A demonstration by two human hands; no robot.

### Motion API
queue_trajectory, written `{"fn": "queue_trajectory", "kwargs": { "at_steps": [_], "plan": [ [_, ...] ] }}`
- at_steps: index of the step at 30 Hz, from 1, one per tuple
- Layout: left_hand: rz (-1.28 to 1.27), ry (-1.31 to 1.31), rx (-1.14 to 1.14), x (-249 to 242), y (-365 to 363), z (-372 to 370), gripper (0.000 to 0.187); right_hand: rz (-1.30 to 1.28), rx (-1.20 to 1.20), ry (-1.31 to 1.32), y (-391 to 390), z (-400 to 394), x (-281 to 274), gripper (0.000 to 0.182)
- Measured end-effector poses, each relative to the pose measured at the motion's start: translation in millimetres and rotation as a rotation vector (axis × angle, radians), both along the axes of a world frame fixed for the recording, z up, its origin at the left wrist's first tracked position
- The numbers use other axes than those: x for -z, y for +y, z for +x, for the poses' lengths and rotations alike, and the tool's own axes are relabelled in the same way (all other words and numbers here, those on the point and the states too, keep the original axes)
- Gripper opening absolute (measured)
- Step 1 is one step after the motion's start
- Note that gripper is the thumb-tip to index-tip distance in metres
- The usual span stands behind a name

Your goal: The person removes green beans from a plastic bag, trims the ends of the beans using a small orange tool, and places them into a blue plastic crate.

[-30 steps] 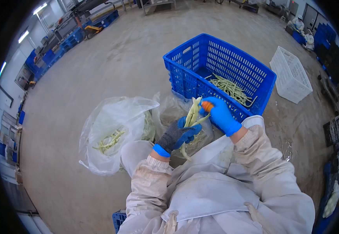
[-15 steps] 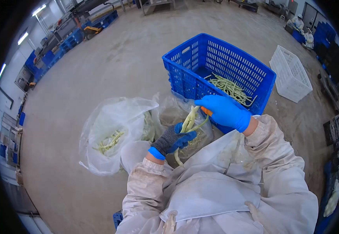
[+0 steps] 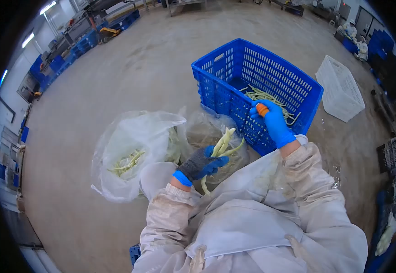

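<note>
My left hand (image 3: 204,164), in a grey and blue work glove, is closed around a small bunch of pale green beans (image 3: 224,142). Their ends stick out above the fingers, and one bean hangs below. My right hand (image 3: 276,123), in a blue glove, grips a small tool with an orange handle (image 3: 262,109); its working end cannot be made out. That hand is up against the near side of a blue crate (image 3: 211,82), apart from the bunch. More green beans (image 3: 266,96) lie inside the crate.
A clear plastic bag (image 3: 111,136) holding beans stands left of my knees, and another clear bag (image 3: 198,125) sits below my left hand. Beyond the blue crate is a white crate (image 3: 339,88). Two people in white (image 3: 350,32) are far off at the right.
My right hand has moved away from the bunch, up and to the right, turning so the orange handle shows more. My left hand still holds the beans, almost in the same place.
</note>
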State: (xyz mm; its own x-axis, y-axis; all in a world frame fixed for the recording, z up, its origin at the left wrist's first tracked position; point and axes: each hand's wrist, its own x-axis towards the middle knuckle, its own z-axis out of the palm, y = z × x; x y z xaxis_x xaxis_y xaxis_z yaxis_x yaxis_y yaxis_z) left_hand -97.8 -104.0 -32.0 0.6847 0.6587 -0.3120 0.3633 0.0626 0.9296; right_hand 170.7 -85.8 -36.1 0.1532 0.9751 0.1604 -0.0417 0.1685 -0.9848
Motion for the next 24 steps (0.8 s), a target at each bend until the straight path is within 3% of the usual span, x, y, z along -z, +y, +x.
{"fn": "queue_trajectory", "kwargs": {
  "at_steps": [1, 2, 3, 5, 7, 9, 10, 12, 17, 19, 21, 22, 24],
  "plan": [
    [0.013, 0.022, -0.024, 2.2, -0.4, -2.1, 0.033, 0.063, 0.029, -0.293, -3.0, -1.2, -0.5, 0.021],
    [0.011, 0.025, -0.023, 8.6, 2.1, -3.3, 0.033, 0.281, 0.06, -0.697, -9.6, -7.8, -2.0, 0.027],
    [0.137, 0.078, 0.007, 16.2, 5.7, -2.9, 0.036, 0.276, 0.063, -0.697, -16.3, -16.1, -14.5, 0.027],
    [0.257, 0.12, 0.035, 24.3, 9.5, 0.2, 0.04, 0.405, -0.258, -0.906, -25.6, -29.5, -40.2, 0.037],
    [0.551, 0.257, 0.075, 24.4, 13.0, 1.4, 0.044, 0.43, -0.319, -1.058, -25.2, -36.2, -46.3, 0.038],
    [0.603, 0.317, 0.079, 25.6, 15.7, 2.0, 0.045, 0.371, -0.446, -1.478, -24.2, -39.6, -48.2, 0.029],
    [0.651, 0.378, 0.082, 27.0, 16.3, 1.4, 0.046, 0.374, -0.448, -1.478, -24.3, -40.5, -46.0, 0.029],
    [0.69, 0.414, 0.071, 28.9, 17.2, 0.9, 0.046, 0.488, -0.373, -1.582, -24.8, -41.2, -37.2, 0.007],
    [0.656, 0.455, 0.041, 28.6, 14.7, 4.0, 0.048, 0.476, -0.253, -1.571, -30.0, -42.8, -11.8, 0.006],
    [0.797, 0.385, 0.0, 42.7, 15.2, 5.3, 0.046, 0.476, -0.2, -1.534, -30.5, -41.2, 5.4, 0.007],
    [0.723, 0.276, -0.011, 34.1, 13.4, 12.8, 0.044, -0.168, 0.007, -0.368, -25.1, -38.0, 30.6, 0.013],
    [0.646, 0.17, -0.02, 29.7, 11.7, 16.8, 0.043, -0.169, -0.001, -0.373, -21.9, -37.5, 45.1, 0.013],
    [0.532, 0.184, -0.028, 24.8, 9.9, 23.0, 0.041, 0.082, 0.193, -0.476, -22.4, -40.2, 63.3, 0.022]
  ]
}}
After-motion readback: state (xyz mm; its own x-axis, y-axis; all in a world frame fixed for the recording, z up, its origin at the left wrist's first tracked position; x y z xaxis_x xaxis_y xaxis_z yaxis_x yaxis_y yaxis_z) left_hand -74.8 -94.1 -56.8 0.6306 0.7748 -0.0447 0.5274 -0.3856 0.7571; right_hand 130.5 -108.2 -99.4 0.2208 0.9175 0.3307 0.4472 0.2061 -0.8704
